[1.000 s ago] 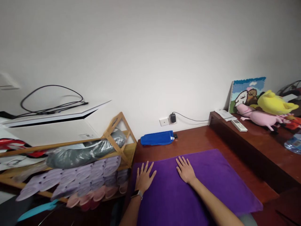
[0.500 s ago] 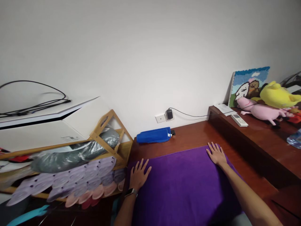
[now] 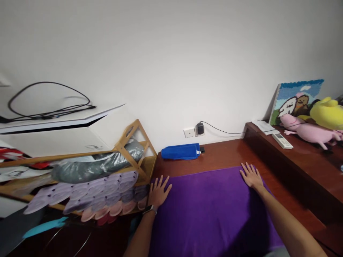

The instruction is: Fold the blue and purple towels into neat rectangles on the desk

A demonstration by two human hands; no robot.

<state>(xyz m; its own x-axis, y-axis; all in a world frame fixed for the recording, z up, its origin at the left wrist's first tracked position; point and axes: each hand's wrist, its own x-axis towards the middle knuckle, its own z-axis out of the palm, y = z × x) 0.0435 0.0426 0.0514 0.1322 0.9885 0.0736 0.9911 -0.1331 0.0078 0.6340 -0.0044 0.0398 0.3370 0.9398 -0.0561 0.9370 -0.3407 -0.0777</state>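
Note:
A purple cloth (image 3: 206, 207) lies spread over the reddish-brown wooden surface (image 3: 222, 151). At its far left corner my left hand (image 3: 160, 192) rests flat, fingers spread, with a watch on the wrist. My right hand (image 3: 252, 176) lies on the far right corner, its fingers also apart. Neither hand holds anything. Beyond the cloth, near the wall, sits a folded blue item (image 3: 180, 151).
To the left, a wooden rack (image 3: 136, 142) holds plastic-wrapped items and rows of slippers (image 3: 107, 185), beside a white box (image 3: 66, 141). A raised shelf (image 3: 302, 157) on the right carries a remote (image 3: 282, 141), a pink plush toy (image 3: 308, 132) and a picture (image 3: 297, 98).
The view has turned a little to the left, so the rack and shelf items appear farther right. Both hands stay flat on the cloth's far corners.

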